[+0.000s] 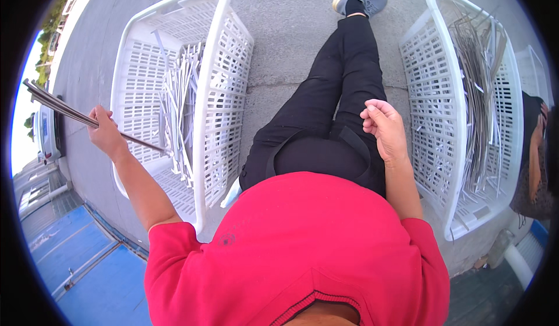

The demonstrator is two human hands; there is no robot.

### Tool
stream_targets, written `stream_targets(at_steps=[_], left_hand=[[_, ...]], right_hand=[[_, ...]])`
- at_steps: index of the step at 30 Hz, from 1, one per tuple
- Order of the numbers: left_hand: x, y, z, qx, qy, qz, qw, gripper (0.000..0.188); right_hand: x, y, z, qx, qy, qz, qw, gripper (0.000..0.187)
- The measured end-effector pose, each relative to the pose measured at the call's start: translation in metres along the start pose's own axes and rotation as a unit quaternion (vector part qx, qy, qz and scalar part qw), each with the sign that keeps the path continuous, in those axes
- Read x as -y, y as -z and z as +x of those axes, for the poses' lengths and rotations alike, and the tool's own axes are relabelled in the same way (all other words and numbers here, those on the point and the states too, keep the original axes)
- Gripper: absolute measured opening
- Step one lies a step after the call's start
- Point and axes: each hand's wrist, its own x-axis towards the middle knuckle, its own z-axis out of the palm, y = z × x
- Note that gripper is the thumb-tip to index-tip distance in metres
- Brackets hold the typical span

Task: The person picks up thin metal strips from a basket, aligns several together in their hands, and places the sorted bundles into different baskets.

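The left hand [105, 133] holds a bunch of long, thin sticks [65, 107] tight. One end points out to the left, the other over the white basket [224, 107], where white strips [179, 102] lie. The right hand [385, 129] curls above the leg [360, 73]; I can't tell if it pinches anything.

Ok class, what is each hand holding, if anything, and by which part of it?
The left hand holds a bundle of strips around its middle; the right hand shows nothing held.
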Motion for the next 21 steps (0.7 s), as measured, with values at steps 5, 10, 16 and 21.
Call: stream_targets(at_steps=[5, 10, 16, 21], left_hand=[[0.181, -0.024, -0.014, 0.255, -0.021, 0.344, 0.903, 0.066], [0.193, -0.073, -0.054, 0.352, -0.104, 0.367, 0.854, 0.059], [0.107, -0.127, -0.078, 0.329, -0.138, 0.246, 0.901, 0.047], [0.07, -0.167, -0.109, 0.365, -0.223, 0.265, 0.864, 0.044]], right_hand=[[0.024, 0.008, -0.003, -0.002, 0.087, -0.09, 0.992, 0.021], [0.041, 0.071, -0.019, -0.248, 0.316, -0.413, 0.817, 0.028], [0.045, 0.188, -0.072, -0.476, 0.245, -0.517, 0.668, 0.032], [0.025, 0.292, -0.098, -0.551, -0.011, -0.508, 0.662, 0.041]])
